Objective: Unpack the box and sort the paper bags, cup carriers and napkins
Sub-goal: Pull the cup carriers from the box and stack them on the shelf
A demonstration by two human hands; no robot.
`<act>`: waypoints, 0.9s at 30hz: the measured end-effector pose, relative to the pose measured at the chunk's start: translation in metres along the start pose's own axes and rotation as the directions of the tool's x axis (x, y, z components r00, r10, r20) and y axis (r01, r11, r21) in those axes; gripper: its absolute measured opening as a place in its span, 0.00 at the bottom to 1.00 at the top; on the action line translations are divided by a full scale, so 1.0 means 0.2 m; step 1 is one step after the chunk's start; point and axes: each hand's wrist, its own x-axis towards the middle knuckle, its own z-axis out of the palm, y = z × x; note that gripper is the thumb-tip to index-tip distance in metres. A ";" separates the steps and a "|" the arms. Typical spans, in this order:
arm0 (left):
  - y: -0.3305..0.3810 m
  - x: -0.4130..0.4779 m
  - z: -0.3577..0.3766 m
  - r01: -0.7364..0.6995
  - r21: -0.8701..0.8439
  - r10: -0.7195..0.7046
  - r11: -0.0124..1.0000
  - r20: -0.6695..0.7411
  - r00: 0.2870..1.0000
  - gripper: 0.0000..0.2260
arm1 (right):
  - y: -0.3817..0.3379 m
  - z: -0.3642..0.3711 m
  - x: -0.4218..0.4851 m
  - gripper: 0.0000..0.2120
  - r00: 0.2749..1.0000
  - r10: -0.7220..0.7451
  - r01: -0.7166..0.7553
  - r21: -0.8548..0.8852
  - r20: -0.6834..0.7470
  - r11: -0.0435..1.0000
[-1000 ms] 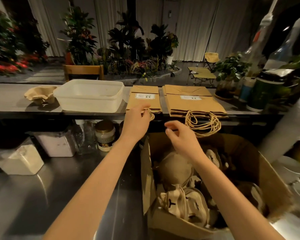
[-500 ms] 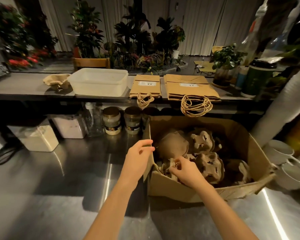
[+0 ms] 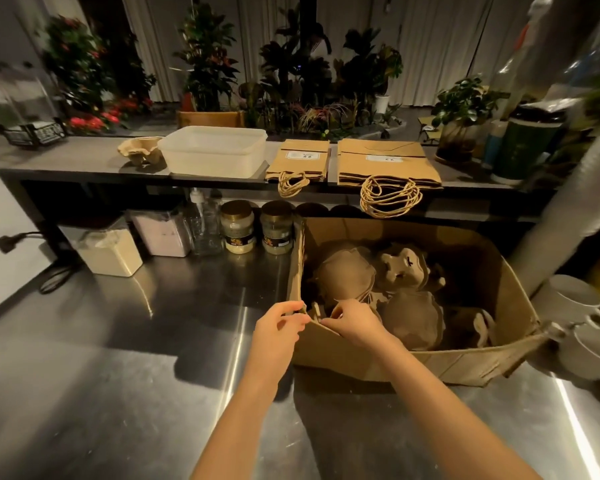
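An open cardboard box (image 3: 413, 363) stands on the steel counter with several brown pulp cup carriers (image 3: 413, 317) piled inside. My left hand (image 3: 278, 323) pinches the box's near left corner. Just inside that corner, my right hand (image 3: 354, 320) curls its fingers on the edge of a cup carrier (image 3: 317, 310). On the raised shelf behind lie a small stack of paper bags (image 3: 300, 159) and a larger stack (image 3: 385, 161), their twine handles hanging over the edge. One cup carrier (image 3: 139, 150) sits on the shelf at the left. No napkins show.
A white plastic tub (image 3: 212, 150) stands on the shelf between the lone carrier and the bags. Under the shelf are jars (image 3: 238, 230), a bottle and storage containers (image 3: 110, 251). White cups (image 3: 575, 306) crowd the right of the box. Plants fill the background.
Both hands came back from the bag stacks on the shelf and down to the box. The left now holds its near corner and the right has gone to the carriers inside.
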 end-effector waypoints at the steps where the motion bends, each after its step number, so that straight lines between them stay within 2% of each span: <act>1: -0.01 -0.01 0.00 0.010 -0.015 -0.010 1.000 -0.008 1.000 0.08 | 0.00 0.00 0.01 0.12 1.000 -0.013 0.013 -0.012 0.008 1.000; 6: -0.01 -0.04 -0.05 0.017 -0.043 -0.019 0.999 -0.040 0.999 0.08 | -0.06 0.00 0.10 0.13 0.999 -0.002 0.005 -0.046 0.054 0.999; 9: 0.01 -0.01 -0.09 0.014 -0.043 -0.016 0.999 -0.042 0.999 0.08 | -0.13 0.05 0.14 0.09 0.994 0.009 0.004 -0.109 0.111 0.994; 13: 0.01 0.05 -0.12 0.024 -0.058 -0.024 0.998 -0.007 1.000 0.09 | -0.16 0.09 0.19 0.09 0.991 0.051 -0.032 -0.149 0.122 0.988; 15: 0.01 0.08 -0.13 0.035 -0.089 -0.034 0.995 0.021 0.999 0.09 | -0.16 0.08 0.18 0.05 0.992 0.076 -0.062 -0.138 0.101 0.988; 18: 0.00 0.16 -0.14 0.034 -0.122 -0.029 0.992 0.050 0.998 0.08 | -0.14 0.01 0.13 0.07 0.995 0.097 -0.097 -0.032 -0.006 0.995; 21: 0.00 0.23 -0.12 0.025 -0.152 -0.014 0.988 0.072 0.997 0.09 | -0.14 -0.09 0.02 0.02 0.983 0.097 -0.063 0.213 -0.157 0.975; 24: 0.00 0.26 -0.09 0.014 -0.162 0.000 0.987 0.085 0.996 0.10 | -0.14 -0.17 -0.14 0.07 0.916 0.135 0.018 0.375 -0.378 0.927; 27: 0.01 0.26 -0.05 -0.038 -0.119 0.052 0.992 0.115 0.992 0.17 | -0.20 -0.18 -0.29 0.04 0.835 0.146 0.102 0.409 -0.531 0.907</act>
